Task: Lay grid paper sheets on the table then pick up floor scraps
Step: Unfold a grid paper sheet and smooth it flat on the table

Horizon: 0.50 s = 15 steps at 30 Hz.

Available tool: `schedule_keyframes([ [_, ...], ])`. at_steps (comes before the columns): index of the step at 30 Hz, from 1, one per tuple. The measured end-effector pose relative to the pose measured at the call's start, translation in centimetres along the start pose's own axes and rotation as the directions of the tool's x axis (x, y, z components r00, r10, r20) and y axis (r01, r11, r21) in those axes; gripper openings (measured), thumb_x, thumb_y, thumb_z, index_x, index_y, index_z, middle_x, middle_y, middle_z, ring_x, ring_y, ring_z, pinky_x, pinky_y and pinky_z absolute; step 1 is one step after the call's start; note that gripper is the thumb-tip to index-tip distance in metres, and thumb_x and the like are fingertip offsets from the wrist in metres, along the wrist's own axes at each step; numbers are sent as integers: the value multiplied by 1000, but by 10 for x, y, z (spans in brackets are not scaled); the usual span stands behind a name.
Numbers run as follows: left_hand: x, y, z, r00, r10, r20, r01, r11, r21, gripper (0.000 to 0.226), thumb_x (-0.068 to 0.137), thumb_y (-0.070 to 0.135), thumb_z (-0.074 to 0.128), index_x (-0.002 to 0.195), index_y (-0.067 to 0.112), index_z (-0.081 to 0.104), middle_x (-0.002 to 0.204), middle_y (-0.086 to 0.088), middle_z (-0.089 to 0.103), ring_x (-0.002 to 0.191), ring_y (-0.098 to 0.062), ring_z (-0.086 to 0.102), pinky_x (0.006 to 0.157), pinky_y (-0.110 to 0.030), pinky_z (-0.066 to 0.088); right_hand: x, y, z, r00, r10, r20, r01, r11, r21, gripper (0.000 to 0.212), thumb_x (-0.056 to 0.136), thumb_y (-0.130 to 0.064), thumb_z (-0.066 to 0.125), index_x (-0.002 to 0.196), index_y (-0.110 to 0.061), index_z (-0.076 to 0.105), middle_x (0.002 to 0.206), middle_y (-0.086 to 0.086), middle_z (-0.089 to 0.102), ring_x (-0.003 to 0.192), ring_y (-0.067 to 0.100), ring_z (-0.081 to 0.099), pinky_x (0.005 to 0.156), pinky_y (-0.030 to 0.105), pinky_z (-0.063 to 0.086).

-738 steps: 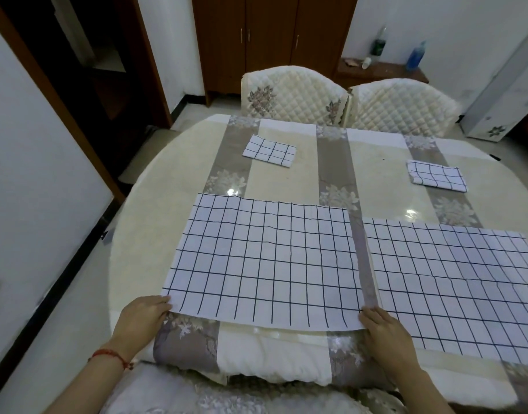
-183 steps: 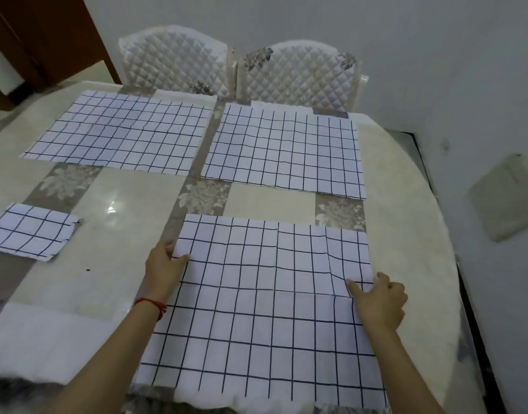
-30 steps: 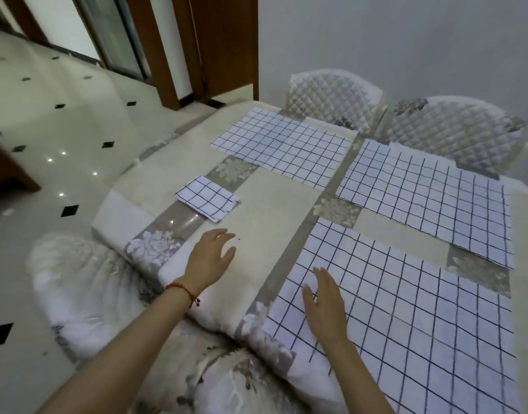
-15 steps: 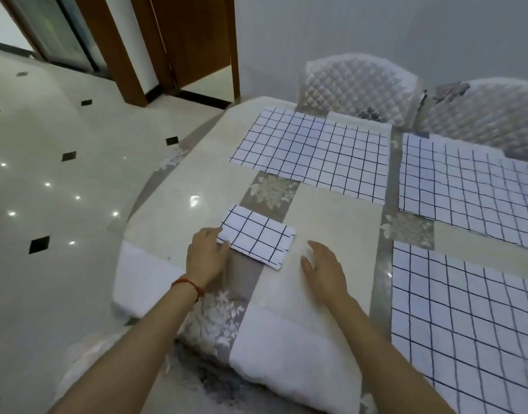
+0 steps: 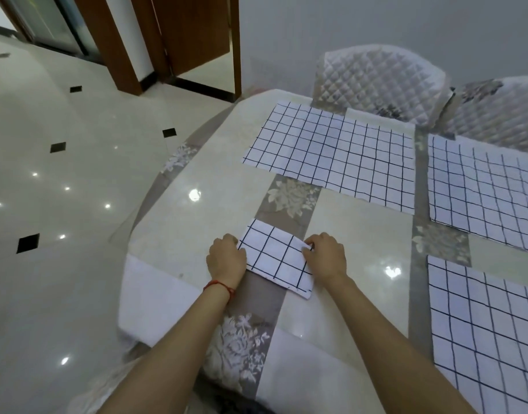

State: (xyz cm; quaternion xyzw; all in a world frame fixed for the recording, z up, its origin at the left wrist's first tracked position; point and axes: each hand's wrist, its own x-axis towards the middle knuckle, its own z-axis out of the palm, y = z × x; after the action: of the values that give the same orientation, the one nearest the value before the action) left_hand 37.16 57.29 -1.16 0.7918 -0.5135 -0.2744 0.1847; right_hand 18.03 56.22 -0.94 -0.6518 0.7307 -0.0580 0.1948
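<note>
Both hands' fingers pinch the folded grid sheet (image 5: 276,258) at its ends, long axis running left-far to right-near.

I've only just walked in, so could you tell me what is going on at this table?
A person is laying grid paper sheets out on the table. Three sheets lie open: one at the far side, one to its right and one at the near right. A fourth, the folded sheet, lies near the table's near edge. The left hand is at its left edge and the right hand pinches its right edge, apparently about to unfold it.
</note>
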Motion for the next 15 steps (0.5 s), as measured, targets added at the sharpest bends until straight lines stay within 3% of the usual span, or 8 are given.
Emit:
schedule_keyframes([
  [4,-5,-8,-4,1000,27,11,-26,995,-100,16,82,12,57,92,3,67,101,-15,69,96,-32,60,84,-39,49,-24,6,1,996,92,-22,-86,978,192,18,87,-17,49,92,-11,66,91,5,58,94,27,56,80,33,40],
  [6,-10,-11,-7,998,63,17,-60,986,-154,14,82,11,59,89,3,67,98,-15,69,92,-30,61,79,-35,49,-38,8,0,992,124,-18,-111,934,339,9,85,-15,52,80,-15,59,75,-8,48,82,22,53,70,28,37],
  [9,-20,-10,-15,994,104,-25,-107,960,-258,11,82,12,63,87,4,67,94,-13,68,84,-21,58,72,-27,42,-61,12,-6,993,121,-11,-106,903,417,12,83,-15,55,72,-19,52,71,-13,46,74,15,49,58,21,35],
  [11,-29,-5,-25,985,153,-73,-169,930,-325,8,81,11,64,84,4,68,88,-11,69,80,-18,57,71,-24,41,-78,13,-15,996,71,52,-87,892,443,20,81,-14,57,66,-23,49,68,-12,50,66,10,48,53,11,34],
  [15,-50,16,-53,956,285,-73,-289,864,-412,5,81,7,65,77,8,67,74,2,64,72,-9,58,62,-5,41,-109,15,-35,953,-70,295,-41,934,355,23,80,-19,64,65,-26,48,69,-10,52,62,2,46,54,11,35],
])
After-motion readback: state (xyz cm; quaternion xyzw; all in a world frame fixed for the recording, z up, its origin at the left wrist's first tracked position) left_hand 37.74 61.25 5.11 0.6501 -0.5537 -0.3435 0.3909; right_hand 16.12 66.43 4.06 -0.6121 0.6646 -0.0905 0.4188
